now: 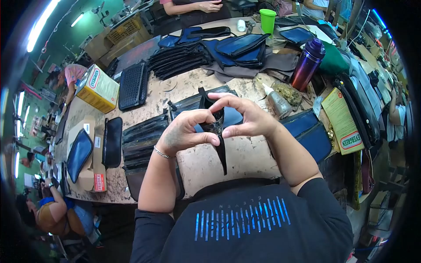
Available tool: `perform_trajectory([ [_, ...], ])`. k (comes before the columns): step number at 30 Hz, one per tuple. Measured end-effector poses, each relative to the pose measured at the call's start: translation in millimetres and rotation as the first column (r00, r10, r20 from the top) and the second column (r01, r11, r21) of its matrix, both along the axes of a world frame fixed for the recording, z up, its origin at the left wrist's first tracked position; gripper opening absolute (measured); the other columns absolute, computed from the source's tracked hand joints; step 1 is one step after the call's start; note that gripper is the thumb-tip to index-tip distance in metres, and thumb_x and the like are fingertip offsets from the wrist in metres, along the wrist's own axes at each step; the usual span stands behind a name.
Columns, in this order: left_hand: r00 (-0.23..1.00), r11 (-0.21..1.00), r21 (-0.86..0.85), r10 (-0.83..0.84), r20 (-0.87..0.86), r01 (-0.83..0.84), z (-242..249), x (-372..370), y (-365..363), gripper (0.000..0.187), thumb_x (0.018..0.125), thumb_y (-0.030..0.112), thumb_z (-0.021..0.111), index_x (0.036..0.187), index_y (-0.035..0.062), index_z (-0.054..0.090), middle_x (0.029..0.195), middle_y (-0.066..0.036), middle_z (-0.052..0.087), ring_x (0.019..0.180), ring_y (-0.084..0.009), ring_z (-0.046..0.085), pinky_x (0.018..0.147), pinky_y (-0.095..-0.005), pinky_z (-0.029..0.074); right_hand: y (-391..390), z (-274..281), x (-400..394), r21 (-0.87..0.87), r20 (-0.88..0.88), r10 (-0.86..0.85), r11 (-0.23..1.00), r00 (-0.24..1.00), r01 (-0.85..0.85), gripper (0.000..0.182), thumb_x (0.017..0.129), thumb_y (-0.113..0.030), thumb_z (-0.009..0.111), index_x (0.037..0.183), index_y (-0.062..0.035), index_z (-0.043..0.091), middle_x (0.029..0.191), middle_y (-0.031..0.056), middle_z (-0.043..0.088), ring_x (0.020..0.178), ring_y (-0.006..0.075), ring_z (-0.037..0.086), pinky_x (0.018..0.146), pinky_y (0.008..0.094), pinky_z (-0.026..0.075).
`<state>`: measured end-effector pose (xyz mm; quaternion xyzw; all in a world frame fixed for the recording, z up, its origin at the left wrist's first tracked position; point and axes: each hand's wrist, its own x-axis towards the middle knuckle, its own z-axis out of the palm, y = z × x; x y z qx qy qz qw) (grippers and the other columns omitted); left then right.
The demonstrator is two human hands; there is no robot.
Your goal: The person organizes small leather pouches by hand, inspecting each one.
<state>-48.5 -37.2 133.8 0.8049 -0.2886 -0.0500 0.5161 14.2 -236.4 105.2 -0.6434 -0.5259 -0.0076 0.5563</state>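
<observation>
Left hand [186,130] and right hand [245,117], fingers curled shut, both pinch a black leather strip [218,131] held above the near edge of the tabletop [245,158]; its tail hangs down. Black pouches [142,138] lie just left.

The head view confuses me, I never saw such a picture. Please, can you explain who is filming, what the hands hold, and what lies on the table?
A person wears a camera on the head, so it looks down at that person's own chest and arms. The wide lens bends the edges. The left hand and right hand together pinch a black strip, which hangs down. On the worn table lie stacks of black pouches, blue bags, a yellow box, a purple bottle and a green cup. Other people work around it.
</observation>
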Motion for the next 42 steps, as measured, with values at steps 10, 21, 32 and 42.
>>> perform_trajectory([
  [10, 0.952, 0.969, -0.033, 0.232, -0.197, -0.243, 4.1, -21.6, 11.1, 0.047, 0.059, 0.031, 0.077, 0.088, -0.0021, 0.06, 0.074, 0.001, 0.057, 0.066, -0.0044, 0.049, 0.06, -0.0172, 0.039, -1.7, 13.8, -0.8, -0.246, -0.298, 0.029, 0.964, 0.954, -0.106, 0.032, 0.068, -0.022, 0.072, 0.089, -0.0012, 0.059, 0.078, 0.0041, 0.059, 0.073, 0.0118, 0.054, 0.067, 0.0251, 0.045],
  [21, 0.897, 0.912, 0.106, 0.409, -0.171, -0.396, 2.2, -40.4, -17.1, 0.024, 0.07, 0.017, 0.07, 0.076, -0.0023, 0.058, 0.063, -0.003, 0.056, 0.057, -0.0056, 0.05, 0.052, -0.0207, 0.042, -13.4, 16.8, -6.1, -0.241, -0.116, 0.017, 0.969, 0.993, -0.045, 0.04, 0.067, -0.033, 0.071, 0.088, -0.0009, 0.06, 0.08, 0.0091, 0.06, 0.076, 0.0202, 0.058, 0.068, 0.0308, 0.045],
  [32, 0.897, 0.909, 0.051, 0.417, -0.145, -0.415, -6.6, -45.3, -20.6, 0.022, 0.074, 0.015, 0.066, 0.085, -0.0028, 0.059, 0.068, -0.002, 0.057, 0.062, -0.0047, 0.05, 0.054, -0.0197, 0.041, -11.7, 21.3, -17.4, -0.367, -0.128, -0.145, 0.926, 0.981, 0.089, 0.028, 0.062, -0.019, 0.075, 0.08, -0.003, 0.061, 0.071, 0.0043, 0.053, 0.07, 0.0161, 0.051, 0.062, 0.0263, 0.04],
  [42, 0.887, 0.898, -0.084, 0.407, -0.217, -0.432, -11.3, -50.5, -22.9, 0.017, 0.077, 0.009, 0.062, 0.088, -0.0032, 0.059, 0.07, -0.005, 0.059, 0.063, -0.0073, 0.053, 0.058, -0.0212, 0.044, -17.9, 18.6, -16.3, -0.322, -0.076, -0.067, 0.946, 0.995, 0.04, 0.032, 0.067, -0.028, 0.072, 0.085, -0.0026, 0.062, 0.073, 0.0087, 0.056, 0.073, 0.021, 0.056, 0.065, 0.0299, 0.043],
])
